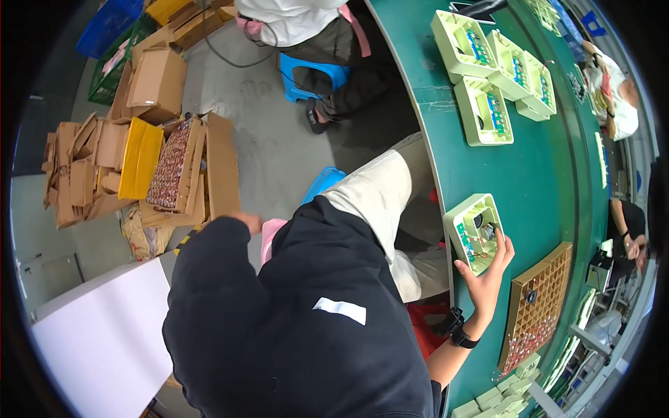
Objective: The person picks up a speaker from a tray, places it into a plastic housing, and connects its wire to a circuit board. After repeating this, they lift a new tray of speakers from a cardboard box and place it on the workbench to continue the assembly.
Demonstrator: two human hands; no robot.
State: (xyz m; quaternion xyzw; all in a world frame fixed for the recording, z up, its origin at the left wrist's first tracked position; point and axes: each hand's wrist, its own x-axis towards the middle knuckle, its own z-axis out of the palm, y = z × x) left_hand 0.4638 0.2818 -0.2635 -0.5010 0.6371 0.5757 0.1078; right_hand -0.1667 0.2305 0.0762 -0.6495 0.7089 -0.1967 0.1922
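On the green bench stands a pale green plastic housing point(454, 224), its open side up. Inside it show a small green circuit board point(465, 244), thin wires and a round metallic part point(488, 231). My right hand point(484, 275), with a black watch on the wrist, grips the housing at its near right corner. The thumb lies along the near wall and the fingers bend over the right wall. Out to the left, away from the bench, my left hand point(247, 221) shows only in part beyond its black sleeve, close to some pink cloth point(270, 237); its fingers are hidden.
Several similar housings point(481, 111) with circuit boards sit at the bench's far end. A brown divided tray point(536, 299) with small parts lies right of my hand. Cardboard boxes point(157, 80) crowd the floor at left. A person sits on a blue stool point(296, 76) ahead.
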